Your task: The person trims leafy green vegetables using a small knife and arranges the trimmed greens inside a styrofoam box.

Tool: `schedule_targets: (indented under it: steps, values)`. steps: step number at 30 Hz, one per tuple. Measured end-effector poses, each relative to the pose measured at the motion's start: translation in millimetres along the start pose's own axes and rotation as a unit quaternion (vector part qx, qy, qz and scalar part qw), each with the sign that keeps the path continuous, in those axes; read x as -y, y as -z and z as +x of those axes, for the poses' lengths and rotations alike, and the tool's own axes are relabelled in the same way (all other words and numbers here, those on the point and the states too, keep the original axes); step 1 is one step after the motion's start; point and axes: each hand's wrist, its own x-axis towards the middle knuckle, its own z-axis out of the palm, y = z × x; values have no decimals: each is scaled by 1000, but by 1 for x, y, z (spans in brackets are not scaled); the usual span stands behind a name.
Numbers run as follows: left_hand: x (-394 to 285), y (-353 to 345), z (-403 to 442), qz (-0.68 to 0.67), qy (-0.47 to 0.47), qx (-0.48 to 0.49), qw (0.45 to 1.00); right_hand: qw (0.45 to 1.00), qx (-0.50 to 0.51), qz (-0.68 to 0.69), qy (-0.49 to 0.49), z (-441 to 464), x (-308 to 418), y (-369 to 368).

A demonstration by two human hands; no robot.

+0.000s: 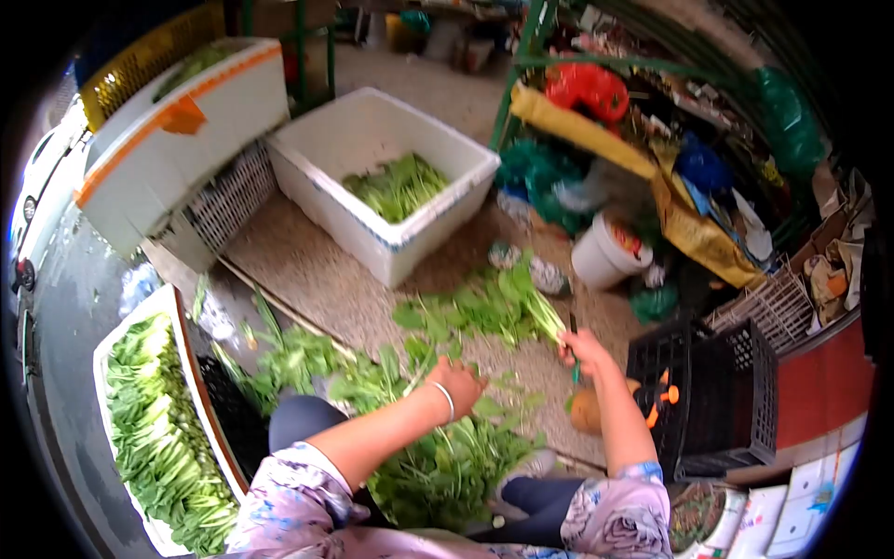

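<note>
My right hand (582, 347) is closed round the pale stems of a bunch of leafy greens (512, 303), whose leaves spread to the left over the ground. A slim tool with a green end (575, 374) shows at the same hand; its kind is unclear. My left hand (456, 380), with a bracelet at the wrist, has curled fingers above loose leaves. What it holds, if anything, is hidden. Below both arms lies a heap of loose greens (447, 466), between my legs, with more leaves (303, 359) strewn to the left.
A white foam box (372, 238) with some greens stands ahead. At left, another foam box (177, 317) is packed with neat greens. A black crate (703, 401), a round orange-brown object (587, 410) and a white bucket (605, 252) stand right. Bags and clutter lie behind.
</note>
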Motion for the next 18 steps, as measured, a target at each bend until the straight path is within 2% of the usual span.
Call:
schedule_targets:
  steps: [2, 3, 5, 7, 9, 12, 13, 14, 16, 18]
  values:
    - [-1, -10, 6, 35, 27, -181, 982, 1000, 18, -4, 9, -32, 17, -11]
    - [-3, -2, 4, 43, 36, -189, 980, 1000, 27, 1, 10, -54, 27, -23]
    - [-11, 7, -1, -9, 14, -361, 932, 997, 73, 11, 19, -88, 29, -42]
    - [-18, 16, -11, 4, -2, -397, 918, 994, 105, 17, 22, -111, 26, -56]
    - [-26, 20, -17, 6, -37, -471, 881, 977, 189, 97, 24, -137, 21, -69]
    - [-23, 10, -8, 11, -71, -453, 889, 965, 217, 143, 30, -161, 27, -84]
    - [-24, 11, -8, -13, -49, -409, 911, 964, 219, 148, 27, -166, 31, -87]
    - [-24, 11, -10, -11, -50, -406, 912, 963, 219, 152, 27, -169, 35, -89]
    - [-24, 15, -21, -244, -46, -339, 907, 956, 239, 171, 18, -172, 40, -91]
    - [-20, 2, -10, -250, -71, -365, 894, 959, 220, 173, 34, -164, 33, -90]
